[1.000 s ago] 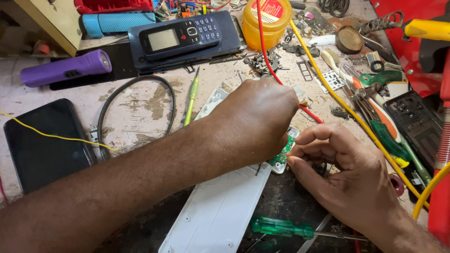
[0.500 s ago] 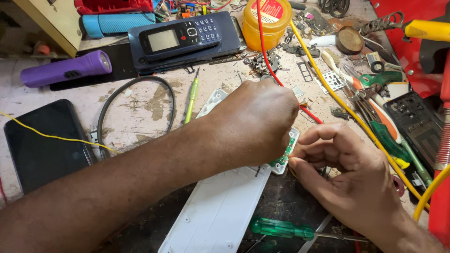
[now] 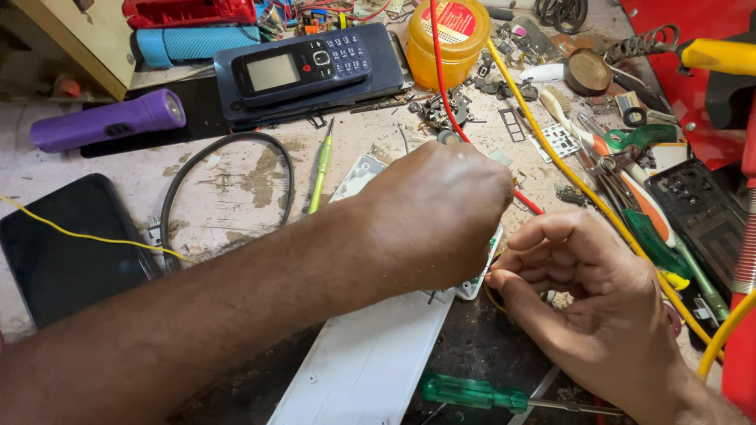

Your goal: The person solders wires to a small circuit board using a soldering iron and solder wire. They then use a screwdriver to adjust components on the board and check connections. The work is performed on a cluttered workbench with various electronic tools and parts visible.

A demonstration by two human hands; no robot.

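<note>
My left hand point(image 3: 429, 212) is closed into a fist over the upper part of a long white plastic casing point(image 3: 370, 362) lying diagonally on the bench. What its fingers hold is hidden beneath the hand. My right hand point(image 3: 583, 291) sits just to the right, fingers curled, thumb and fingertip pinching at the edge of a small green-and-white circuit board point(image 3: 482, 275) that peeks out between both hands. A red wire point(image 3: 441, 79) runs down from the top and disappears behind my left hand.
A green-handled screwdriver point(image 3: 472, 392) lies near the front edge. A slim green screwdriver point(image 3: 320, 167), a black cable loop point(image 3: 228, 181), a purple torch point(image 3: 110, 120), keypad phone point(image 3: 303, 67), dark smartphone point(image 3: 67, 248), yellow jar point(image 3: 449, 31) and yellow wire point(image 3: 583, 189) crowd the bench.
Both hands stay over the small board with only slight shifts; the view has drifted a little. Nothing was let go or picked up.
</note>
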